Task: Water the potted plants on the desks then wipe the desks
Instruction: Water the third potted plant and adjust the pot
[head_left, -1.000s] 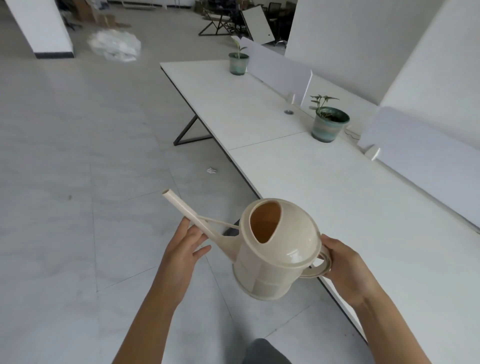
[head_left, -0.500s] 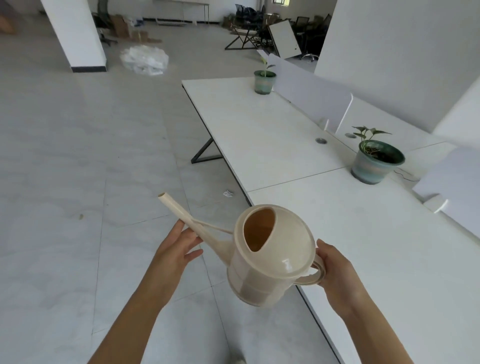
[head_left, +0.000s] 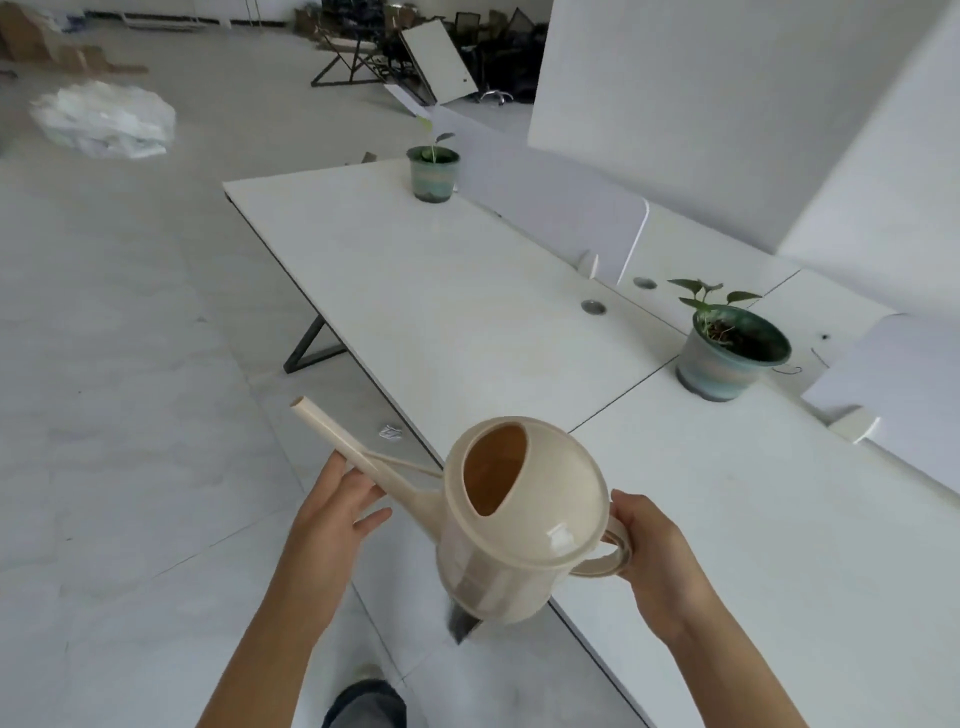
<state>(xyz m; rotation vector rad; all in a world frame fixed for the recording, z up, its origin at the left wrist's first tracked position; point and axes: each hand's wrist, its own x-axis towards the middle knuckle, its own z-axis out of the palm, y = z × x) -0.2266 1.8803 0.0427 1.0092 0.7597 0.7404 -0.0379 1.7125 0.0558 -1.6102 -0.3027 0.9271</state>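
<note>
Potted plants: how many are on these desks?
2. The nearer potted plant stands at the back of the desks, by the seam between them; the farther potted plant sits at the far end, beside the divider. Others may be hidden behind it.

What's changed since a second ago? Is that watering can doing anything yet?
The person has stepped closer along the desk: the nearer potted plant now shows larger and lower in view. Nothing was taken hold of or let go. The right hand still grips the watering can by its handle, the left hand still props the spout with straight fingers. The far potted plant stands as before.
</note>
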